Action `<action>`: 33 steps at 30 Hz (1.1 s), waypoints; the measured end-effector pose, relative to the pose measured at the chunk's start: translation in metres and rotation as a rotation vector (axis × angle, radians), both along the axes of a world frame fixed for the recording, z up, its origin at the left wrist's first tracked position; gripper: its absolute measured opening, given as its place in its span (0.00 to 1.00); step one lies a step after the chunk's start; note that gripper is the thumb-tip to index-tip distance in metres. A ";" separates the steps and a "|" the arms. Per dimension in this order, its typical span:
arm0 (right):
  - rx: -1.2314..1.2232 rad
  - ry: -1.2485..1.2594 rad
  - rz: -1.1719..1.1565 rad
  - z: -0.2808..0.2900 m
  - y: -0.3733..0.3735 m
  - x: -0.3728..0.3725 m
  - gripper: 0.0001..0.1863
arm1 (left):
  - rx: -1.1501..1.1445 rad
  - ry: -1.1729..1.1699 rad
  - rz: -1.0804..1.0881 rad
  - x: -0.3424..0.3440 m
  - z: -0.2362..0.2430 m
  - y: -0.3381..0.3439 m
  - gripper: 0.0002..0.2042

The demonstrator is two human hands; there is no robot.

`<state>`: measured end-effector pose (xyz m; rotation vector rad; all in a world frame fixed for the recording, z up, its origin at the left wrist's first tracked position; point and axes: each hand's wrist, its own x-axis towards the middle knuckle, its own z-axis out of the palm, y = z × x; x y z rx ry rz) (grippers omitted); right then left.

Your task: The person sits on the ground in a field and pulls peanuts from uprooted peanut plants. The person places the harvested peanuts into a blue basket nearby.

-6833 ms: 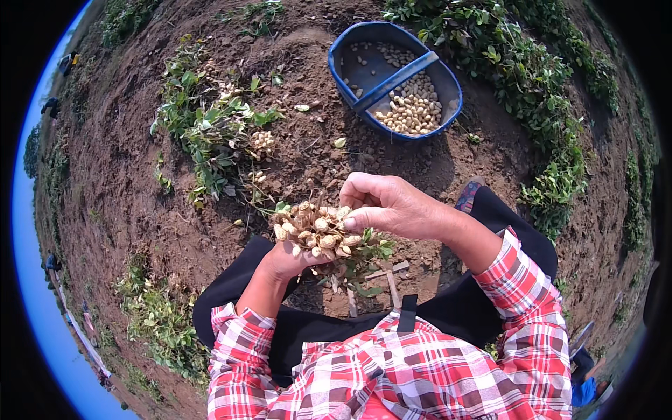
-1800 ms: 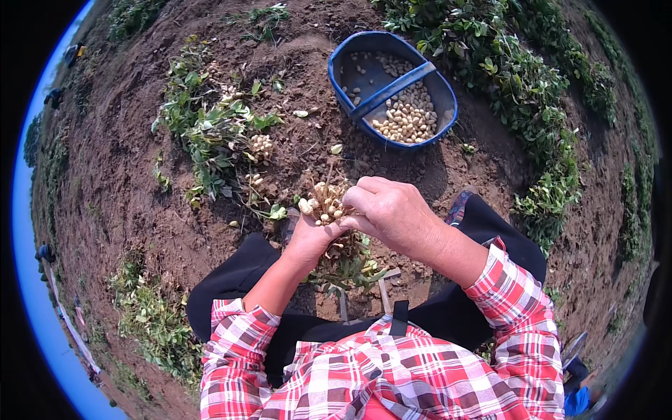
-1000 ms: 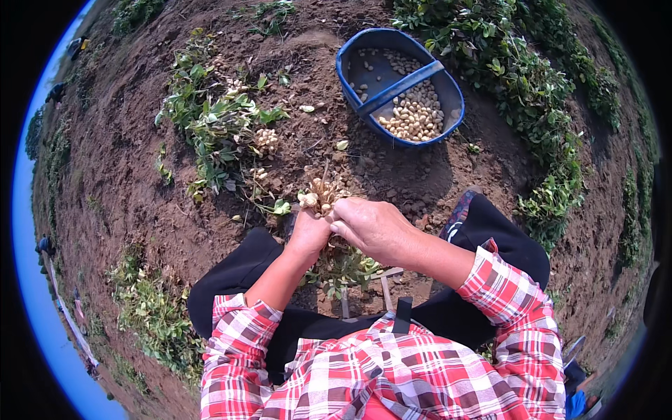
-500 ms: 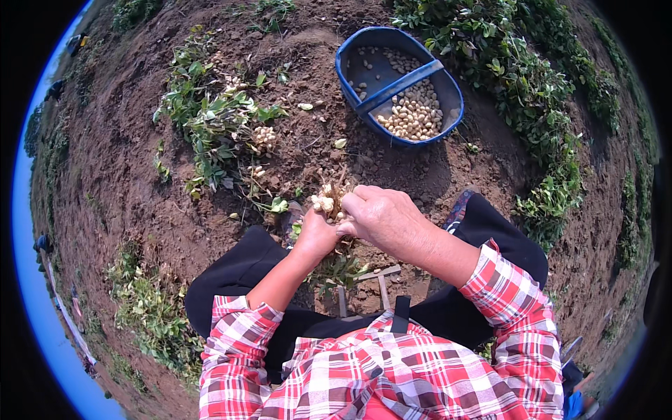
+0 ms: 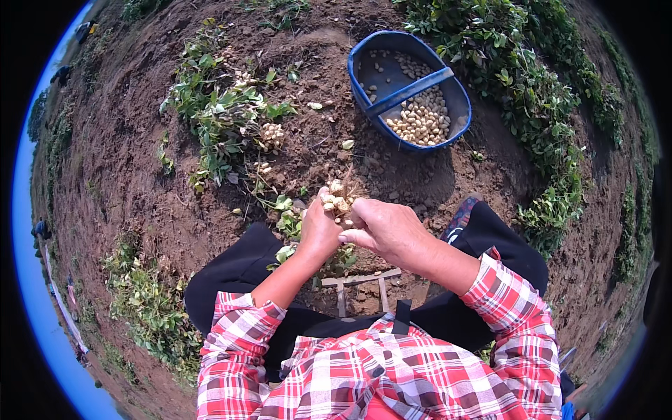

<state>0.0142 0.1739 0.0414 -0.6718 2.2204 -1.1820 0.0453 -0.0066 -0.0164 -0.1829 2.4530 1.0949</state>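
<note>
Between my knees, my left hand (image 5: 320,229) is closed around a peanut plant, whose cluster of pale peanuts (image 5: 337,201) and thin roots sticks up past the fingers. Green leaves (image 5: 285,222) hang below and to the left of that hand. My right hand (image 5: 393,225) presses against the cluster from the right, fingers curled in and thumb pointing left; its fingertips are partly hidden among the pods. Ahead and to the right, a blue basket (image 5: 357,68) with a crossbar handle stands on the soil, holding many loose peanuts (image 5: 423,120).
Pulled peanut plants (image 5: 220,115) lie on the brown soil at the front left, and more plants (image 5: 150,304) by my left knee. A leafy row (image 5: 521,91) runs along the right. Below my hands is a small wooden frame (image 5: 364,278).
The basket and ground sit slightly farther right in the view. My hands stay together at the cluster, with the right thumb now more extended; more of the held plant's leaves show at the left.
</note>
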 end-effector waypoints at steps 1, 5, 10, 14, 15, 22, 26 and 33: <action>0.032 0.028 -0.023 -0.008 0.002 -0.001 0.26 | -0.079 0.111 0.018 0.003 -0.001 0.001 0.22; -0.046 0.118 -0.190 -0.025 -0.009 0.003 0.23 | -0.248 0.327 -0.155 0.011 -0.001 0.005 0.32; -0.132 0.109 -0.192 -0.042 -0.006 -0.010 0.19 | 0.199 0.103 -0.139 0.002 0.005 0.012 0.31; -0.210 -0.043 -0.126 -0.034 0.003 -0.021 0.14 | 0.696 -0.247 0.113 -0.010 0.026 0.004 0.26; -0.221 -0.179 -0.116 -0.027 0.004 -0.023 0.13 | 0.697 -0.290 0.138 -0.010 0.025 0.002 0.25; -0.250 -0.068 -0.051 -0.040 0.001 -0.014 0.17 | 0.446 -0.143 0.116 -0.001 0.010 0.002 0.21; 0.056 -0.042 0.063 -0.030 -0.001 -0.023 0.20 | 0.336 -0.085 0.114 0.001 0.007 0.002 0.20; 0.028 0.073 -0.100 -0.039 -0.010 0.003 0.14 | 0.333 -0.088 0.181 0.001 -0.015 -0.005 0.18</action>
